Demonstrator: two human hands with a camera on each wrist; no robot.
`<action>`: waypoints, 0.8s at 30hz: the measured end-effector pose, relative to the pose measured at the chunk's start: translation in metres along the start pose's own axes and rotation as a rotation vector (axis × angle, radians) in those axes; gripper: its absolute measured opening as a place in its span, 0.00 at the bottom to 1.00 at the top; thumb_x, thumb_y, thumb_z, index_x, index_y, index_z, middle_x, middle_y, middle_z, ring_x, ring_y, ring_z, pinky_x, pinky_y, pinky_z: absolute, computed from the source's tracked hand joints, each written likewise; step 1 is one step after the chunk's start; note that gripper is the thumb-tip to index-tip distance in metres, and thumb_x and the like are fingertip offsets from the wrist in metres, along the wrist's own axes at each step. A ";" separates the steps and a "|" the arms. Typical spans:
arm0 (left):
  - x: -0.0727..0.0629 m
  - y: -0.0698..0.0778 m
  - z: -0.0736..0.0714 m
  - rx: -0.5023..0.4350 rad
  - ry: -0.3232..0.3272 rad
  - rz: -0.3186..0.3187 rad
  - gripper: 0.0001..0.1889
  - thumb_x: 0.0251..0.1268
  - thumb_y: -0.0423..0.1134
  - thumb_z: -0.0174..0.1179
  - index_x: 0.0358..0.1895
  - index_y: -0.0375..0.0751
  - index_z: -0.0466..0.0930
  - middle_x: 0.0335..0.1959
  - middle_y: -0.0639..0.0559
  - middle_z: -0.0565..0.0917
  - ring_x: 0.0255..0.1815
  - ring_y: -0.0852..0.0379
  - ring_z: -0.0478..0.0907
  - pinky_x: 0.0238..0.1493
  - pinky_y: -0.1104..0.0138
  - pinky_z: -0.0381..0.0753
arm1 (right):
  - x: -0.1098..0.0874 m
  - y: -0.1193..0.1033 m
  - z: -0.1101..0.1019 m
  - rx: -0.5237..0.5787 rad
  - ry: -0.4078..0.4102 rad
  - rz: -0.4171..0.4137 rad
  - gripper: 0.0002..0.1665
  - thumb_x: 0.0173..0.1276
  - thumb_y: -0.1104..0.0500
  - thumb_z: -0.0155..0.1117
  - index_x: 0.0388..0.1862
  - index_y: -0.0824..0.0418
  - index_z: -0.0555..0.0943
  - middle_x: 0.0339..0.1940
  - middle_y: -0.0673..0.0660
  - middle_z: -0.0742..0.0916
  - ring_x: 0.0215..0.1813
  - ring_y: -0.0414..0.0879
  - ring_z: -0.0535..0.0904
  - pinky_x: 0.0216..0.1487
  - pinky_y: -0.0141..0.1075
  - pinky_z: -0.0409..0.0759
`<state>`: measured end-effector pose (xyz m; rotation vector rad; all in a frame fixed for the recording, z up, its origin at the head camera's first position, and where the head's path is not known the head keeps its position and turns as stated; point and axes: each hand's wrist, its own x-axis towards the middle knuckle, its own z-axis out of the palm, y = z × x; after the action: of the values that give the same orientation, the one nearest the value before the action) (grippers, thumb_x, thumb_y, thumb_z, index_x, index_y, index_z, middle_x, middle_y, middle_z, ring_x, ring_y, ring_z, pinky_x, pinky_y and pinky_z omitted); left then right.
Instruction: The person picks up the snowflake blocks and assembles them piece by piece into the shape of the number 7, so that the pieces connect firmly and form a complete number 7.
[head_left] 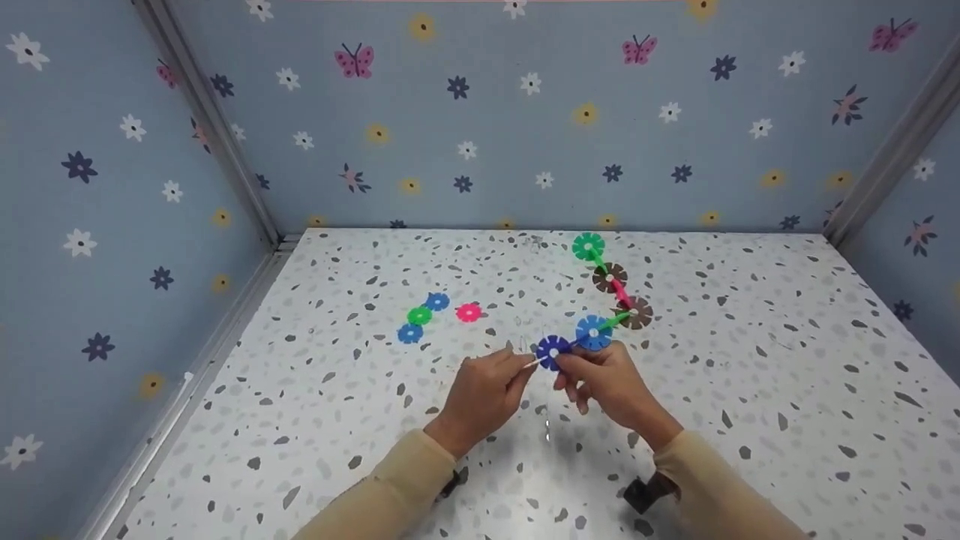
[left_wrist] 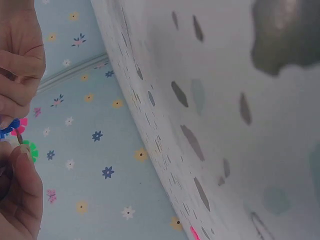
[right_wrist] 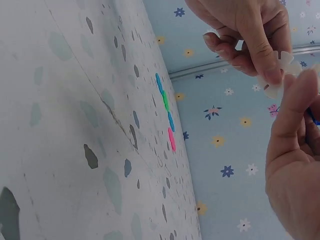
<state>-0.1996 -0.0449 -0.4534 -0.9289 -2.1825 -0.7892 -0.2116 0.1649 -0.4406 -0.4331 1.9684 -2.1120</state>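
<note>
In the head view my left hand point(head_left: 486, 386) pinches a white slotted disc point(head_left: 534, 361), seen nearly edge-on. My right hand point(head_left: 611, 381) grips a dark blue slotted disc point(head_left: 553, 352) by thumb and fingers, right beside the white one. From the dark blue disc a chain of interlocked discs runs away to the back: a lighter blue disc point(head_left: 594, 332), a brown disc point(head_left: 636, 312), a second brown disc point(head_left: 610, 277) and a green disc point(head_left: 589, 246), with edge-on discs between them. The right wrist view shows the white disc point(right_wrist: 272, 89) between both hands' fingertips; fingers partly hide it.
Left of the chain, a blue disc point(head_left: 410, 333), a green disc point(head_left: 419, 316) and another blue disc point(head_left: 438, 301) lie in a row on the speckled tabletop point(head_left: 315, 420). A loose pink disc point(head_left: 469, 312) lies near them. Flower-patterned panels point(head_left: 495, 112) enclose the back and sides.
</note>
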 end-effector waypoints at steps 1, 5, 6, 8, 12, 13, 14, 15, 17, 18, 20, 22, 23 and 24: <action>0.001 0.001 0.000 0.001 -0.001 -0.003 0.03 0.66 0.31 0.64 0.39 0.38 0.86 0.22 0.52 0.81 0.18 0.62 0.73 0.23 0.79 0.73 | 0.000 -0.001 0.000 -0.002 0.001 -0.003 0.11 0.71 0.62 0.63 0.42 0.71 0.81 0.24 0.62 0.85 0.18 0.44 0.74 0.15 0.31 0.75; 0.003 0.003 0.003 0.008 -0.001 -0.019 0.02 0.66 0.30 0.64 0.38 0.37 0.86 0.22 0.51 0.82 0.19 0.61 0.75 0.24 0.78 0.75 | 0.000 -0.002 0.002 0.001 0.006 -0.010 0.08 0.71 0.63 0.62 0.38 0.69 0.81 0.21 0.60 0.83 0.16 0.43 0.72 0.15 0.29 0.72; 0.003 0.003 0.003 0.009 0.001 -0.025 0.02 0.66 0.30 0.64 0.37 0.37 0.86 0.22 0.51 0.82 0.19 0.61 0.75 0.24 0.78 0.75 | 0.001 -0.002 0.002 0.010 0.004 -0.011 0.07 0.71 0.63 0.62 0.36 0.68 0.80 0.21 0.59 0.83 0.16 0.42 0.71 0.14 0.29 0.72; 0.004 0.003 0.004 0.012 0.000 -0.034 0.02 0.66 0.30 0.64 0.37 0.37 0.86 0.21 0.51 0.81 0.18 0.61 0.74 0.23 0.77 0.74 | 0.001 -0.001 0.002 0.025 0.000 -0.008 0.06 0.71 0.64 0.62 0.34 0.67 0.80 0.20 0.58 0.82 0.16 0.42 0.71 0.14 0.29 0.71; 0.004 0.003 0.007 0.010 0.006 -0.048 0.02 0.66 0.30 0.65 0.37 0.37 0.87 0.20 0.52 0.80 0.17 0.62 0.70 0.20 0.77 0.70 | 0.001 0.001 0.002 0.027 0.016 -0.002 0.07 0.70 0.64 0.62 0.33 0.67 0.78 0.21 0.59 0.82 0.16 0.42 0.71 0.13 0.29 0.70; 0.005 0.004 0.007 0.013 0.006 -0.050 0.03 0.66 0.31 0.64 0.38 0.38 0.87 0.19 0.52 0.79 0.16 0.62 0.69 0.20 0.77 0.68 | 0.001 0.001 0.003 0.013 0.023 0.003 0.07 0.70 0.63 0.62 0.34 0.67 0.79 0.22 0.59 0.83 0.17 0.42 0.72 0.13 0.29 0.71; 0.005 0.004 0.008 0.016 0.007 -0.053 0.03 0.67 0.31 0.64 0.38 0.38 0.87 0.19 0.52 0.79 0.16 0.63 0.68 0.19 0.77 0.67 | 0.001 0.001 0.004 0.001 0.027 0.004 0.08 0.70 0.62 0.63 0.35 0.68 0.80 0.23 0.60 0.83 0.18 0.43 0.72 0.14 0.29 0.71; 0.005 0.004 0.009 0.021 0.009 -0.058 0.03 0.67 0.31 0.64 0.38 0.38 0.87 0.19 0.52 0.78 0.16 0.63 0.68 0.19 0.78 0.66 | 0.002 0.002 0.005 -0.009 0.031 0.008 0.09 0.70 0.61 0.64 0.37 0.69 0.80 0.24 0.60 0.84 0.19 0.43 0.73 0.14 0.30 0.71; 0.005 0.005 0.009 0.035 0.011 -0.071 0.04 0.67 0.32 0.63 0.40 0.38 0.87 0.19 0.53 0.78 0.17 0.64 0.67 0.19 0.78 0.65 | 0.002 0.003 0.007 -0.033 0.035 0.014 0.12 0.70 0.59 0.64 0.41 0.70 0.81 0.26 0.61 0.84 0.20 0.44 0.74 0.15 0.30 0.72; 0.004 0.005 0.010 0.041 0.008 -0.076 0.04 0.68 0.32 0.63 0.40 0.38 0.87 0.19 0.53 0.78 0.17 0.64 0.67 0.19 0.78 0.65 | 0.003 0.003 0.008 -0.043 0.035 0.018 0.13 0.70 0.58 0.65 0.43 0.70 0.81 0.26 0.61 0.84 0.21 0.44 0.74 0.15 0.30 0.72; 0.004 0.006 0.011 0.048 0.005 -0.087 0.05 0.69 0.33 0.62 0.40 0.38 0.87 0.19 0.53 0.78 0.17 0.64 0.66 0.19 0.78 0.64 | 0.003 0.004 0.010 -0.067 0.028 0.012 0.15 0.71 0.58 0.64 0.45 0.71 0.81 0.27 0.61 0.84 0.22 0.44 0.74 0.15 0.30 0.73; 0.003 0.006 0.011 0.053 0.001 -0.095 0.05 0.69 0.33 0.62 0.41 0.38 0.87 0.19 0.54 0.77 0.17 0.64 0.66 0.19 0.77 0.64 | 0.003 0.003 0.010 -0.105 0.014 -0.002 0.16 0.73 0.58 0.62 0.46 0.73 0.80 0.27 0.61 0.84 0.23 0.44 0.75 0.15 0.30 0.74; 0.002 0.006 0.011 0.054 -0.002 -0.097 0.05 0.69 0.33 0.62 0.41 0.38 0.87 0.19 0.54 0.77 0.17 0.64 0.66 0.19 0.77 0.64 | 0.003 0.003 0.010 -0.127 0.001 -0.007 0.16 0.74 0.57 0.60 0.46 0.73 0.79 0.28 0.60 0.83 0.23 0.44 0.75 0.15 0.31 0.74; 0.002 0.006 0.011 0.058 -0.008 -0.097 0.05 0.69 0.33 0.62 0.42 0.38 0.87 0.19 0.54 0.77 0.17 0.64 0.66 0.19 0.77 0.64 | 0.003 0.003 0.009 -0.154 -0.015 -0.015 0.17 0.76 0.57 0.59 0.47 0.73 0.78 0.28 0.60 0.83 0.23 0.44 0.75 0.16 0.31 0.74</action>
<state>-0.1994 -0.0328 -0.4576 -0.8039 -2.2596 -0.7649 -0.2109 0.1549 -0.4425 -0.4911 2.1345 -1.9673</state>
